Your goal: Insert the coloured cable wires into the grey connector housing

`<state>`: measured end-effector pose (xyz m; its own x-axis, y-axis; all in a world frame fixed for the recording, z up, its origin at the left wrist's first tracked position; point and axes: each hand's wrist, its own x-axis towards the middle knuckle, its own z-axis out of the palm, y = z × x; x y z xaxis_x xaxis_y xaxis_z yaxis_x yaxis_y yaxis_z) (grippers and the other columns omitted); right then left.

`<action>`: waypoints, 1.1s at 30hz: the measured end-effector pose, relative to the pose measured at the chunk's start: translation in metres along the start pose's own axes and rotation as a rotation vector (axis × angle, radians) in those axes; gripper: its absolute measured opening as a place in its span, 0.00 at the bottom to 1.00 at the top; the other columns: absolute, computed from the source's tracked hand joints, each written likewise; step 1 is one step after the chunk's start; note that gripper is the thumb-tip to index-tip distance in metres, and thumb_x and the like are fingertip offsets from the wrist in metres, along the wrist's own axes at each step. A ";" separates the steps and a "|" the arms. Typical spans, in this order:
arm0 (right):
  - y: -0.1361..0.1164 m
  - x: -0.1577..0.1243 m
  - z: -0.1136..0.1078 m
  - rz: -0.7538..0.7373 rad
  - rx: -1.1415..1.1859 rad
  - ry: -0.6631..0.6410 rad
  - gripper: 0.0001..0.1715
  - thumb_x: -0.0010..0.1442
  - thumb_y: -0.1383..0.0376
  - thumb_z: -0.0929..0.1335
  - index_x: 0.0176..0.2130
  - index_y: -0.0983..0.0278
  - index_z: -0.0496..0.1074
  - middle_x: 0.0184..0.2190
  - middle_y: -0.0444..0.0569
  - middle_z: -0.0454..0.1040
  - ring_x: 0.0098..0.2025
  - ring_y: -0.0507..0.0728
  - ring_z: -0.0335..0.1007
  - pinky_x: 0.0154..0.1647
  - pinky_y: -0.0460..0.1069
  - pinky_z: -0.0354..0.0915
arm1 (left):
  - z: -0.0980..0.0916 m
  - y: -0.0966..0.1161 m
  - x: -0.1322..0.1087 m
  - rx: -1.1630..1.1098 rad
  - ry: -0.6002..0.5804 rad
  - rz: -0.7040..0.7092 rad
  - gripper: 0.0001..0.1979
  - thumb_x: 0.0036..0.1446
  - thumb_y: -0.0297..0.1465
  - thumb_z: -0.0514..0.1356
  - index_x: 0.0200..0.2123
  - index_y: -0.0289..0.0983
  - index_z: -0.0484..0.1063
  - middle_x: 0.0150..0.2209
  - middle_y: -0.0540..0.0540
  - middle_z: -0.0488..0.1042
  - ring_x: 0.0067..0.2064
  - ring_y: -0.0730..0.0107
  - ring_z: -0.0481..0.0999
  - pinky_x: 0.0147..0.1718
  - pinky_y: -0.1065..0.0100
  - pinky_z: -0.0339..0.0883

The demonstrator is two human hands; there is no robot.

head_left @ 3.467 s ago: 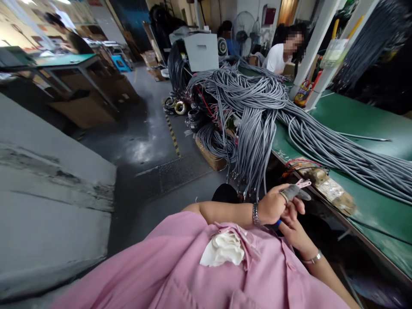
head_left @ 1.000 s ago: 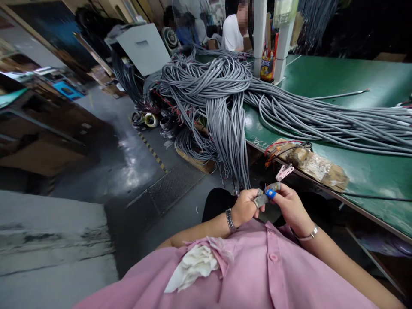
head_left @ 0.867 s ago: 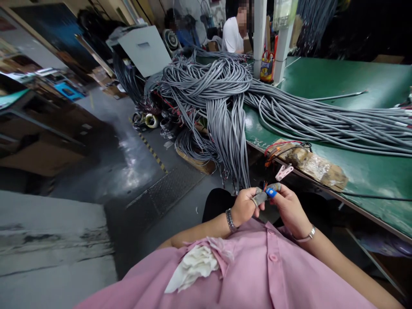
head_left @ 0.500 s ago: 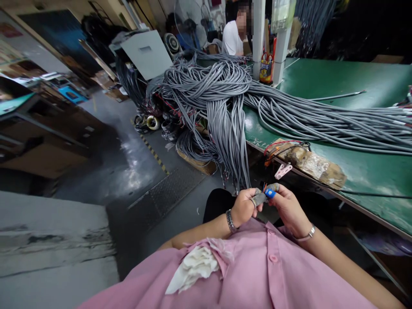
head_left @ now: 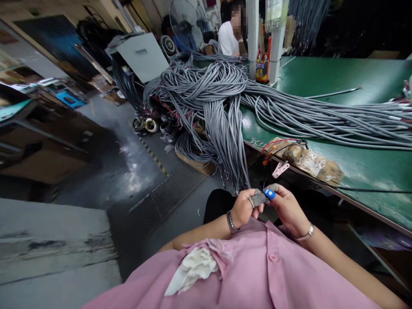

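Note:
My left hand (head_left: 243,208) and my right hand (head_left: 289,211) meet in front of my chest, fingertips pinched together. Between them a thin wire (head_left: 264,186) sticks up a little, and the rest of it is hidden by the fingers. Grey tape or a finger cover (head_left: 256,200) wraps the left thumb. The right thumb has a blue covering (head_left: 269,193) with a pale spot, and the right index finger is wrapped too. Just beyond the hands hangs a thick bundle of grey cables (head_left: 225,133), draped over the table edge.
More grey cables (head_left: 322,116) run across the green table (head_left: 337,77). A taped wooden block (head_left: 309,161) and a pink clip (head_left: 280,169) are at its near edge. A white post (head_left: 252,43) rises from the table; a person in white (head_left: 229,38) is behind it. A grey cabinet (head_left: 143,56) stands left.
The view has shifted slightly. The orange wire strands that showed between my fingertips are no longer visible; a thin dark or bluish one shows there. Both hands stay pinched together.

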<state>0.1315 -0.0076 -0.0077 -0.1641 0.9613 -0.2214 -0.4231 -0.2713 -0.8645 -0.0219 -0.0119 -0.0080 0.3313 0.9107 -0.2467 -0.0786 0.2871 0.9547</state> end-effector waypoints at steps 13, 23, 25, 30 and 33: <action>0.009 0.001 -0.002 -0.033 -0.042 0.087 0.11 0.50 0.60 0.76 0.28 0.62 0.73 0.24 0.41 0.69 0.25 0.50 0.58 0.27 0.47 0.55 | -0.001 0.005 0.002 0.225 0.045 0.125 0.19 0.55 0.45 0.61 0.23 0.35 0.67 0.18 0.53 0.66 0.14 0.82 0.60 0.13 0.77 0.50; 0.001 0.000 0.006 0.002 0.009 0.086 0.13 0.49 0.58 0.76 0.28 0.62 0.73 0.22 0.41 0.67 0.24 0.50 0.56 0.27 0.47 0.54 | 0.006 0.000 0.006 -0.132 0.194 0.009 0.18 0.52 0.42 0.62 0.21 0.35 0.66 0.16 0.52 0.68 0.12 0.82 0.59 0.11 0.75 0.46; 0.002 0.002 0.003 0.002 0.046 0.075 0.13 0.51 0.57 0.75 0.28 0.62 0.72 0.21 0.41 0.65 0.24 0.50 0.56 0.27 0.48 0.55 | 0.006 0.000 0.006 -0.153 0.207 0.005 0.17 0.52 0.42 0.63 0.21 0.35 0.66 0.16 0.52 0.67 0.12 0.82 0.59 0.11 0.76 0.45; 0.002 0.005 -0.007 -0.015 0.169 0.107 0.14 0.57 0.54 0.72 0.29 0.62 0.72 0.25 0.42 0.66 0.26 0.50 0.57 0.28 0.47 0.58 | 0.004 0.002 0.007 -0.195 0.232 0.005 0.15 0.52 0.40 0.62 0.23 0.35 0.66 0.15 0.53 0.67 0.11 0.81 0.57 0.10 0.76 0.43; -0.002 0.003 -0.009 0.015 0.132 0.055 0.14 0.57 0.54 0.72 0.31 0.62 0.74 0.25 0.43 0.67 0.26 0.50 0.59 0.29 0.47 0.60 | 0.004 0.002 0.006 -0.161 0.213 0.012 0.16 0.53 0.40 0.62 0.22 0.35 0.66 0.15 0.53 0.67 0.11 0.82 0.58 0.10 0.76 0.44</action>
<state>0.1398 -0.0039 -0.0109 -0.1242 0.9572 -0.2614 -0.5349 -0.2865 -0.7949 -0.0168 -0.0072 -0.0067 0.1255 0.9513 -0.2815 -0.2354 0.3042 0.9231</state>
